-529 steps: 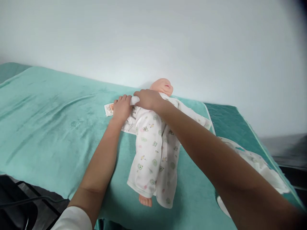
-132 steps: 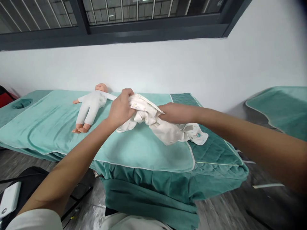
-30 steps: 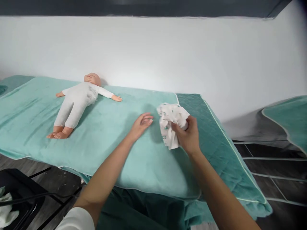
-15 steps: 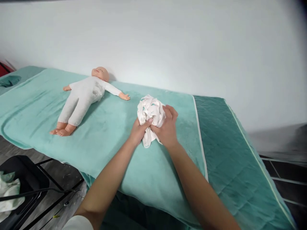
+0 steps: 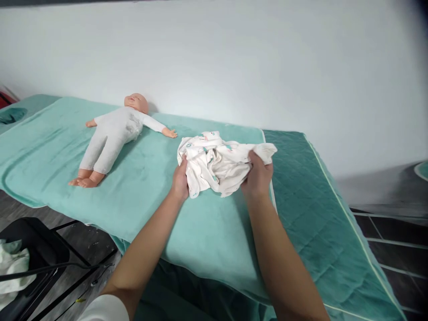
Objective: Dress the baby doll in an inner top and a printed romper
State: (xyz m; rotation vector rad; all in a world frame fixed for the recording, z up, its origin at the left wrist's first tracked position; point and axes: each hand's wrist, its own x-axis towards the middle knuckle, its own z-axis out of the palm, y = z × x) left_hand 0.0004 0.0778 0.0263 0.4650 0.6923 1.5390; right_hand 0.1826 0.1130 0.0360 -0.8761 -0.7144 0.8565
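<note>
A crumpled white baby garment [image 5: 217, 165] with small green and reddish prints is stretched between both hands over the bed. My left hand [image 5: 181, 179] grips its left edge, thumb on top. At the opposite side, my right hand [image 5: 258, 174] is closed round the cloth, and a bunched end sticks out past the fingers. Further left a baby doll [image 5: 115, 133] in a white bodysuit lies on its back, arms spread, one small hand close to the garment's left corner. Neither of my hands touches the doll.
A light green blanket [image 5: 147, 196] covers most of the bed, with a darker quilted cover [image 5: 310, 209] showing at the right. Behind stands a white wall [image 5: 234, 62]. A black folding chair [image 5: 40, 245] at lower left holds white and green cloth [image 5: 15, 272].
The garment was bunched into a ball between my hands and is now pulled wider. My right hand has moved right and my left hand slightly left.
</note>
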